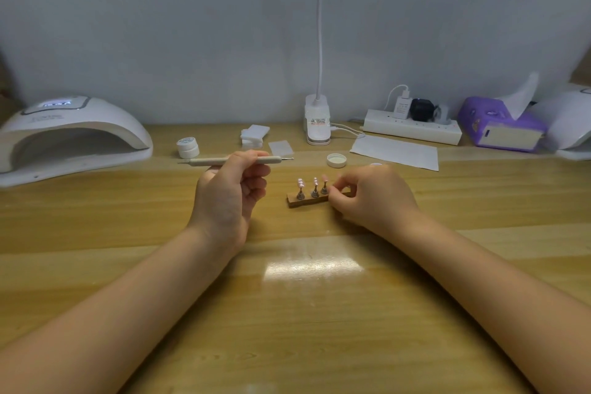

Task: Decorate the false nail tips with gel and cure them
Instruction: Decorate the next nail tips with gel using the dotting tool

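Note:
A small wooden strip (pixel 303 202) lies mid-table and carries three metal stands, each topped with a pink false nail tip (pixel 301 183). My right hand (pixel 371 198) curls its fingers round the strip's right end, beside the rightmost stand. My left hand (pixel 232 192) hovers left of the strip and grips a beige dotting pen (pixel 224 161) held level, its metal tip pointing right. A white curing lamp (pixel 70 137) with a lit display stands at the far left. A small white gel jar (pixel 188 147) sits behind the pen, and an open white lid (pixel 337 160) lies behind the strip.
A clip-on desk lamp (pixel 316 125) stands at the back centre, with white pads (pixel 255 135) beside it. A sheet of paper (pixel 396 150), a power strip (pixel 412 129), a purple tissue box (pixel 499 128) and a second white lamp (pixel 572 125) fill the back right.

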`<state>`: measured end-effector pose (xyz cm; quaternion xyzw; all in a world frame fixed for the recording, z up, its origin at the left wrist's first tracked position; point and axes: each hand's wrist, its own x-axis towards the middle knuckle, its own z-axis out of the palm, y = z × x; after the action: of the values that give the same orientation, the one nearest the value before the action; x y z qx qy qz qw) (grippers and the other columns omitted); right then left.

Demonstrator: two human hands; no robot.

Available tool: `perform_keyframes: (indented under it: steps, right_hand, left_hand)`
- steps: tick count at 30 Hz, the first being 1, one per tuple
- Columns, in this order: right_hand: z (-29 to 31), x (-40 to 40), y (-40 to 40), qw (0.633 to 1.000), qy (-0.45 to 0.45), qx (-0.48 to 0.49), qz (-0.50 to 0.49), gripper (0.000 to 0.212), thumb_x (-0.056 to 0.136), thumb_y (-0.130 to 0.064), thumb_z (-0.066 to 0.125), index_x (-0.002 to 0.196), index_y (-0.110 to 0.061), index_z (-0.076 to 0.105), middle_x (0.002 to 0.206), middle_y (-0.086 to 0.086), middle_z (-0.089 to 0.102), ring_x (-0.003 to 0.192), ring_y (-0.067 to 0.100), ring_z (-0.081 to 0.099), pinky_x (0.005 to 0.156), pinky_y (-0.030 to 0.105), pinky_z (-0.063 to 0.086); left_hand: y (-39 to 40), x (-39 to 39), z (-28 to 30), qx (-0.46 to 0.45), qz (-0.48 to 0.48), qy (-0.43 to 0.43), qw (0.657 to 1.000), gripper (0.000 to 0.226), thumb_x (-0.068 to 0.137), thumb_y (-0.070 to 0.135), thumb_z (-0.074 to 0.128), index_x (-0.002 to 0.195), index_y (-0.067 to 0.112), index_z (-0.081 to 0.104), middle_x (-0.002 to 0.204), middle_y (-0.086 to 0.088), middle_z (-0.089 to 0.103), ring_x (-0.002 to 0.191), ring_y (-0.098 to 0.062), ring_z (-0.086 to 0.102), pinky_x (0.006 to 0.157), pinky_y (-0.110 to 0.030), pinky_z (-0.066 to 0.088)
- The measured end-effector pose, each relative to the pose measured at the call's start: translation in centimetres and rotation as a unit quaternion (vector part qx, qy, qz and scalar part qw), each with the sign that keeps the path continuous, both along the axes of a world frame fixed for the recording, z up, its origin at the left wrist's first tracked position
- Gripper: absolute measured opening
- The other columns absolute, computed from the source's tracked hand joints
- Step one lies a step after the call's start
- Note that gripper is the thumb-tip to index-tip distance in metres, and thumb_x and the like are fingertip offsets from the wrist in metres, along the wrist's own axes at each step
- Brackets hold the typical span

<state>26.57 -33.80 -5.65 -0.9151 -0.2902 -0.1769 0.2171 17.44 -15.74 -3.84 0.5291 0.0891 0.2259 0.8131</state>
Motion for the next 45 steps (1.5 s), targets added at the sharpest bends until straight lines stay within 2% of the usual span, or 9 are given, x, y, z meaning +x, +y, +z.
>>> perform_keyframes:
  steps: [3, 7, 10, 15, 28, 32, 36, 42, 45]
  right_hand:
    - [-0.5, 0.0, 0.1, 1.0, -0.001, -0.005, -0.007, 0.024, 0.091, -0.039, 0.057, 0.1, -0.026, 0.075, 0.077, -0.011, 0.063, 0.073, 0.005, 0.047, 0.058, 0.024, 0.037]
    - [-0.7, 0.1, 0.5, 1.0, 0.014, -0.01, -0.006, 0.027, 0.094, -0.039, 0.054, 0.105, -0.025, 0.074, 0.091, -0.004, 0.071, 0.079, 0.012, 0.057, 0.062, 0.027, 0.046]
    - [-0.8, 0.2, 0.7, 1.0, 0.02, -0.021, -0.009, 0.029, 0.095, -0.041, 0.051, 0.101, -0.024, 0.075, 0.087, -0.003, 0.071, 0.076, 0.012, 0.057, 0.058, 0.026, 0.043]
    - [-0.9, 0.2, 0.7, 0.999, 0.009, -0.037, -0.02, 0.03, 0.095, -0.044, 0.05, 0.1, -0.027, 0.074, 0.086, -0.004, 0.071, 0.08, 0.015, 0.061, 0.06, 0.029, 0.048]
    - [-0.7, -0.7, 0.3, 0.996, -0.079, -0.032, 0.014, 0.024, 0.095, -0.034, 0.051, 0.095, -0.026, 0.074, 0.084, -0.005, 0.073, 0.076, 0.015, 0.065, 0.057, 0.03, 0.048]
    - [-0.1, -1.6, 0.3, 0.989, -0.129, 0.05, 0.06, 0.012, 0.087, -0.022, 0.064, 0.086, -0.019, 0.076, 0.072, -0.003, 0.072, 0.067, 0.016, 0.066, 0.054, 0.031, 0.05]
    - [0.3, -2.6, 1.0, 0.979, -0.089, 0.15, 0.102, 0.006, 0.083, -0.015, 0.069, 0.083, -0.011, 0.074, 0.077, -0.002, 0.073, 0.065, 0.016, 0.066, 0.062, 0.039, 0.053]
    - [0.1, -2.4, 1.1, 0.968, -0.017, 0.222, 0.119, 0.007, 0.084, -0.011, 0.071, 0.089, -0.01, 0.075, 0.081, -0.002, 0.073, 0.063, 0.018, 0.066, 0.067, 0.039, 0.055]
    - [-0.1, -2.1, 1.2, 0.963, -0.019, 0.238, 0.123, 0.006, 0.084, -0.01, 0.07, 0.087, -0.011, 0.075, 0.079, -0.003, 0.072, 0.061, 0.019, 0.066, 0.065, 0.04, 0.054]
  left_hand:
    - [0.0, 0.0, -0.1, 0.002, 0.004, 0.008, 1.0, 0.035, 0.092, 0.017, 0.056, 0.064, 0.019, 0.077, 0.063, 0.002, 0.064, 0.057, -0.007, 0.056, 0.058, -0.021, 0.045]
    - [-0.3, 0.0, -0.5, 0.001, 0.012, 0.022, 1.0, 0.033, 0.091, 0.017, 0.056, 0.064, 0.016, 0.075, 0.062, 0.001, 0.062, 0.056, -0.008, 0.054, 0.058, -0.022, 0.044]
    - [-0.5, 0.0, -1.0, 0.0, 0.019, 0.034, 0.999, 0.029, 0.091, 0.016, 0.056, 0.067, 0.015, 0.074, 0.061, 0.002, 0.06, 0.055, -0.008, 0.052, 0.056, -0.021, 0.043]
    - [-0.6, 0.0, -1.2, 0.002, 0.019, 0.034, 0.999, 0.016, 0.084, 0.017, 0.062, 0.074, 0.01, 0.072, 0.058, 0.001, 0.058, 0.052, -0.007, 0.051, 0.049, -0.017, 0.044]
    - [-0.5, 0.0, -1.5, 0.019, 0.032, 0.008, 0.999, 0.03, 0.092, 0.013, 0.056, 0.07, 0.012, 0.076, 0.063, 0.0, 0.063, 0.057, -0.008, 0.057, 0.056, -0.019, 0.05]
    - [-0.5, 0.0, -1.6, 0.046, 0.035, -0.019, 0.998, 0.018, 0.094, 0.012, 0.053, 0.085, 0.009, 0.069, 0.068, -0.003, 0.067, 0.063, -0.012, 0.062, 0.064, -0.025, 0.053]
    - [-0.7, -0.5, -1.4, 0.103, 0.028, -0.06, 0.993, 0.019, 0.081, 0.018, 0.056, 0.092, 0.009, 0.069, 0.079, -0.006, 0.072, 0.077, -0.017, 0.068, 0.069, -0.024, 0.054]
    - [-1.6, -1.0, -1.4, 0.187, 0.043, -0.085, 0.978, 0.012, 0.092, 0.007, 0.061, 0.097, 0.014, 0.069, 0.087, -0.001, 0.074, 0.082, -0.014, 0.07, 0.072, -0.02, 0.054]
    - [-2.2, -1.2, -1.6, 0.234, 0.041, -0.087, 0.968, 0.01, 0.091, 0.009, 0.063, 0.097, 0.016, 0.068, 0.087, 0.002, 0.074, 0.082, -0.012, 0.07, 0.072, -0.02, 0.055]
